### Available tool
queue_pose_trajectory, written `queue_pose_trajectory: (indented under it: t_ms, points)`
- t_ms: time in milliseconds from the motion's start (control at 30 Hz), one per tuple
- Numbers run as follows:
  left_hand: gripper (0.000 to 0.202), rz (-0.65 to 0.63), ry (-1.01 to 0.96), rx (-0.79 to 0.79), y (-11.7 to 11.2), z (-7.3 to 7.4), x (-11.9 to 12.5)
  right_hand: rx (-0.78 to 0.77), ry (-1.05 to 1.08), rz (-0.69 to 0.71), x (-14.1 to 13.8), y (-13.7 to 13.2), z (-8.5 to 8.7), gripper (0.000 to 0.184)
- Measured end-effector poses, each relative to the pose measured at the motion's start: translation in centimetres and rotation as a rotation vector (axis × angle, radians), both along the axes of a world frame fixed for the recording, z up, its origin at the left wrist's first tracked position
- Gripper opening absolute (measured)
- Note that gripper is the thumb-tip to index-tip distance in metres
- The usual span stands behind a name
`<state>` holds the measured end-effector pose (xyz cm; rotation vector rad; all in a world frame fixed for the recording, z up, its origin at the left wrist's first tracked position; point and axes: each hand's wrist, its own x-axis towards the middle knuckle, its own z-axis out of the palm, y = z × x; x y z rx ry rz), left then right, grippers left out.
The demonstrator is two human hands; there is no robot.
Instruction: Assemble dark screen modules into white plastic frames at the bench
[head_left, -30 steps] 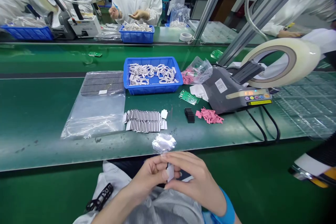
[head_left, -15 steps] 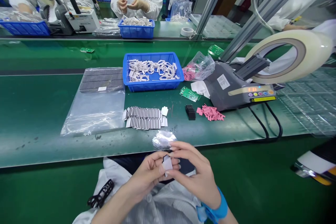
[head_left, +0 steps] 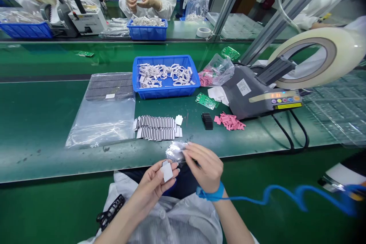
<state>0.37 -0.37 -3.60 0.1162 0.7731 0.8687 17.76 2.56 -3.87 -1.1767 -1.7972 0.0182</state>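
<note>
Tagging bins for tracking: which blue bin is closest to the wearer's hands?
The blue bin on the near belt, holding white frames. The other two, far-left bin and far-middle bin, stand on the bench beyond.

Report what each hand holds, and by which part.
Left hand pinches a small white flat rectangular piece by its side edges. Right hand touches crumpled clear film; whether gripped cannot be told.

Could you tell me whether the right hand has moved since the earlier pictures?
Yes: the right hand has come off the white piece in the left hand, up to the crumpled film on the table.
</note>
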Motion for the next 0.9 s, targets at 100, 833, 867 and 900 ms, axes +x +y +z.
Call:
queue_pose_trajectory:
  t_ms: [100,833,867,900]
  points:
    - [0.043,-0.011,-0.048,0.002,-0.1,0.4,-0.4,-0.010,-0.096,0.075,-0.2,-0.2,-1.0,0.020]
    - [0.033,-0.084,-0.113,-0.023,-0.3,3.1,1.6,-0.379,0.326,0.178,0.9,-2.7,1.8,0.029]
    - [0.036,-0.090,-0.091,-0.031,-0.2,2.9,1.7,-0.374,0.303,0.244,1.0,-2.7,2.0,0.043]
    - [0.039,-0.102,-0.076,-0.029,-0.2,2.7,1.9,-0.362,0.273,0.301,1.0,-2.7,2.3,0.055]
